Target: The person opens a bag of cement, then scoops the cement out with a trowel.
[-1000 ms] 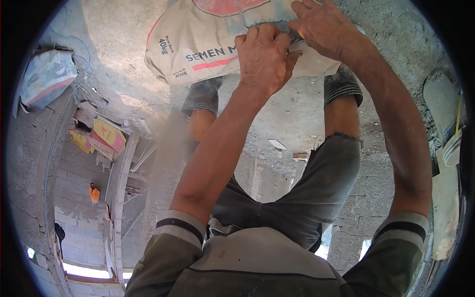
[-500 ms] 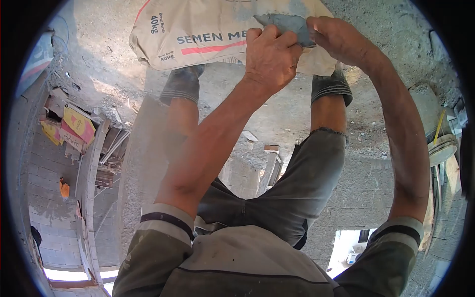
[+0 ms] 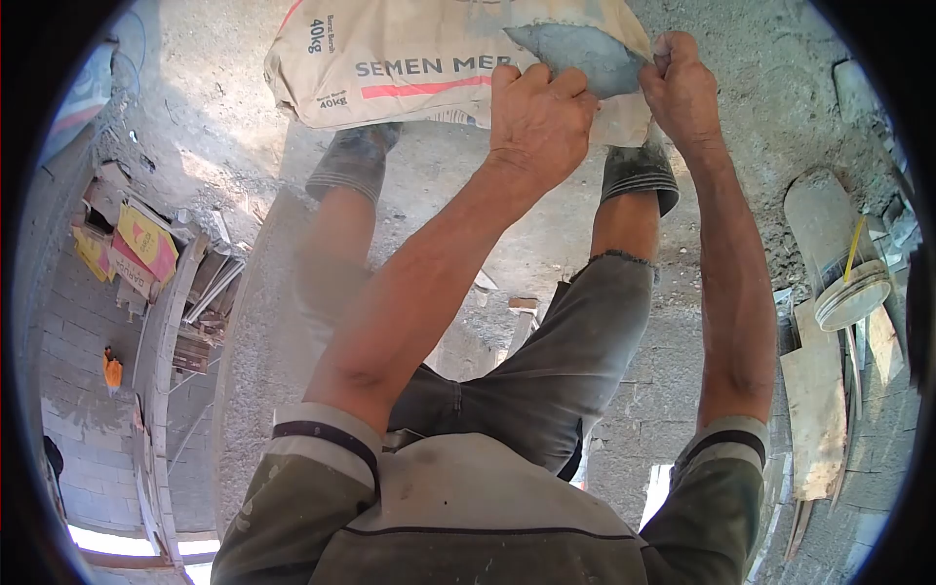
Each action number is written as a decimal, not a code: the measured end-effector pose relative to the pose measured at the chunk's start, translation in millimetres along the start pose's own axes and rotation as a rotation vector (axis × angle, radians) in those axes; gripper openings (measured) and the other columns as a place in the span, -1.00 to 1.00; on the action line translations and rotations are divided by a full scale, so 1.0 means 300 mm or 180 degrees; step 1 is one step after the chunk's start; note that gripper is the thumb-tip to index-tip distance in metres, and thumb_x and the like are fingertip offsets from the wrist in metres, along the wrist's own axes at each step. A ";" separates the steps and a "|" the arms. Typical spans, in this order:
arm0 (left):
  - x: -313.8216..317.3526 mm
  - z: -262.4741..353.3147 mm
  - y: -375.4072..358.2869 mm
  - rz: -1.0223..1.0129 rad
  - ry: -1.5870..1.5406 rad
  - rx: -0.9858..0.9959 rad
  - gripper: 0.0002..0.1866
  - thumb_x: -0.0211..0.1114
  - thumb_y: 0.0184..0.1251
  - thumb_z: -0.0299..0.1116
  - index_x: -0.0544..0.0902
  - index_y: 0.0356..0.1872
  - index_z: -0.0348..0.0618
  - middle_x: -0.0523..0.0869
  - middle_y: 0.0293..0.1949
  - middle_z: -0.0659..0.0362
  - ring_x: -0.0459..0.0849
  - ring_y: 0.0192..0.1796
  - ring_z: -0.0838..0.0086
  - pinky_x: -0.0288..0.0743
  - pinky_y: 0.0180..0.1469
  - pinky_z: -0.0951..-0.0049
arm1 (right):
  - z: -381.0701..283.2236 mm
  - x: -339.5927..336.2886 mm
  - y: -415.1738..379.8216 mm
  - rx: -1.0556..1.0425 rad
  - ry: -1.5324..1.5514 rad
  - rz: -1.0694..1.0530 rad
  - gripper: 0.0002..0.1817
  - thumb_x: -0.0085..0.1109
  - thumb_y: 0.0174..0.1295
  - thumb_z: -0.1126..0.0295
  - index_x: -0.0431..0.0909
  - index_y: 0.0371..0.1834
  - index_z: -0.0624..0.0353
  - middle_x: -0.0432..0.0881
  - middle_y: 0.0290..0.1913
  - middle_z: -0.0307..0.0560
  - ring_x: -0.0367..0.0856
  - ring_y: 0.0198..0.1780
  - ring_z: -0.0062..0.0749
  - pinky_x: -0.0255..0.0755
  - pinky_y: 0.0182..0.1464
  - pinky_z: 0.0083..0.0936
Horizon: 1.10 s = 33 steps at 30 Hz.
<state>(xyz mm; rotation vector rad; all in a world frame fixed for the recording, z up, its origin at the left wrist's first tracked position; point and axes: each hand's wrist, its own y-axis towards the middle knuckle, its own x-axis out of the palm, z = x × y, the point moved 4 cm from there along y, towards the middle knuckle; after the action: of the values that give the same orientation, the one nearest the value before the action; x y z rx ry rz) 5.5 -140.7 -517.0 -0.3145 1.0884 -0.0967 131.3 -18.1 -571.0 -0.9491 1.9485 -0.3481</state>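
Observation:
A brown paper cement sack printed "SEMEN" and "40kg" lies at the top of the head view, beyond my knees. Its upper face is torn open, and grey cement powder shows in the gap. My left hand is closed on the near edge of the tear, knuckles up. At the right end of the opening, my right hand is closed on the torn paper edge. Both sets of fingertips are partly hidden, and the sack's far side runs out of view.
To the right are a round, pale bucket-like container and wooden boards. Pink and yellow cartons sit among scrap wood on the left. Another sack is at the upper left edge. Rough concrete floor surrounds my legs.
My right hand has pulled to the right with the torn paper, and the opening is wider, showing more cement. My left hand keeps its hold on the near edge.

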 end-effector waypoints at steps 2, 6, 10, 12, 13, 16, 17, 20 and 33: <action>-0.028 -0.022 -0.050 0.0259 -0.0383 -0.0055 -0.92 0.41 0.00 -0.26 0.73 -0.44 0.10 0.56 -0.40 0.37 0.48 -0.33 0.39 0.18 -0.17 0.23 | -0.040 -0.017 -0.004 0.0054 -0.0100 0.0127 -0.69 0.18 0.11 0.39 0.36 -0.12 0.22 0.65 -0.35 0.12 0.65 -0.31 0.09 0.51 -0.26 -0.15; -0.036 0.026 -0.016 0.0298 -0.0206 -0.0226 -0.91 0.40 0.00 -0.25 0.73 -0.44 0.07 0.57 -0.42 0.37 0.47 -0.26 0.38 0.18 -0.16 0.22 | -0.043 -0.006 -0.045 0.0309 -0.1205 0.0241 -0.72 0.21 0.10 0.30 0.43 -0.21 0.22 0.65 -0.34 0.14 0.66 -0.28 0.10 0.52 -0.23 -0.14; 0.025 0.101 0.088 0.0051 -0.0117 -0.0113 -0.89 0.34 0.03 -0.24 0.73 -0.43 0.04 0.62 -0.41 0.32 0.48 -0.19 0.34 0.17 -0.11 0.19 | -0.001 0.009 -0.054 0.0241 -0.1394 -0.0033 -0.78 0.12 0.09 0.27 0.51 -0.30 0.18 0.66 -0.25 0.10 0.66 -0.23 0.16 0.53 -0.17 -0.05; 0.053 0.105 0.123 -0.0253 -0.0003 -0.0037 -0.88 0.29 0.05 -0.25 0.73 -0.43 0.04 0.64 -0.39 0.30 0.49 -0.17 0.32 0.17 -0.08 0.18 | 0.001 0.013 -0.038 -0.0308 -0.1182 -0.0304 -0.82 0.07 0.07 0.34 0.51 -0.33 0.19 0.65 -0.25 0.14 0.64 -0.17 0.12 0.52 -0.13 -0.07; 0.065 0.097 0.135 -0.0398 0.0011 -0.0221 -0.88 0.27 0.05 -0.27 0.74 -0.42 0.04 0.67 -0.38 0.29 0.51 -0.17 0.33 0.17 -0.06 0.18 | 0.022 0.007 -0.027 -0.0305 -0.1184 -0.0330 -0.82 0.07 0.07 0.34 0.51 -0.33 0.19 0.65 -0.25 0.14 0.64 -0.17 0.12 0.52 -0.13 -0.07; 0.065 0.102 0.124 -0.0661 -0.0175 -0.0317 -0.87 0.23 0.06 -0.31 0.74 -0.41 0.04 0.72 -0.37 0.28 0.55 -0.17 0.36 0.18 -0.04 0.18 | 0.047 0.005 -0.010 -0.0582 -0.0965 -0.0356 -0.82 0.09 0.06 0.32 0.49 -0.35 0.20 0.64 -0.28 0.21 0.63 -0.19 0.13 0.52 -0.15 -0.08; 0.064 0.107 0.120 -0.0741 -0.0376 -0.0221 -0.87 0.23 0.06 -0.33 0.74 -0.41 0.03 0.73 -0.38 0.28 0.57 -0.19 0.38 0.18 -0.04 0.19 | 0.049 0.003 -0.008 -0.0506 -0.0906 -0.0305 -0.83 0.13 0.09 0.33 0.49 -0.36 0.20 0.63 -0.34 0.19 0.62 -0.25 0.15 0.50 -0.21 -0.10; 0.055 0.099 0.083 -0.0512 -0.0339 0.0094 -0.90 0.25 0.14 -0.26 0.69 -0.45 0.05 0.71 -0.43 0.31 0.57 -0.30 0.41 0.19 -0.13 0.19 | 0.058 0.007 0.004 -0.0247 -0.0739 -0.0277 -0.83 0.18 0.14 0.32 0.52 -0.37 0.19 0.63 -0.40 0.17 0.61 -0.31 0.16 0.49 -0.27 -0.13; 0.105 0.139 0.127 -0.1771 -0.0160 0.0276 -0.81 0.17 0.19 -0.26 0.69 -0.51 -0.05 0.71 -0.49 0.16 0.68 -0.38 0.33 0.25 -0.17 0.21 | 0.066 0.032 -0.083 0.0877 -0.0721 -0.0647 -0.64 0.13 0.14 0.11 0.61 -0.24 0.21 0.66 -0.20 0.25 0.63 -0.12 0.20 0.50 -0.05 -0.07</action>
<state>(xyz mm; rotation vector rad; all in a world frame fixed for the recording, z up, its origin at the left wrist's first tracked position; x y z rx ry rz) 54.0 -103.1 -537.7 -0.5324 0.9196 -0.6263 156.8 -39.3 -573.2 -0.9610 1.5565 -0.5835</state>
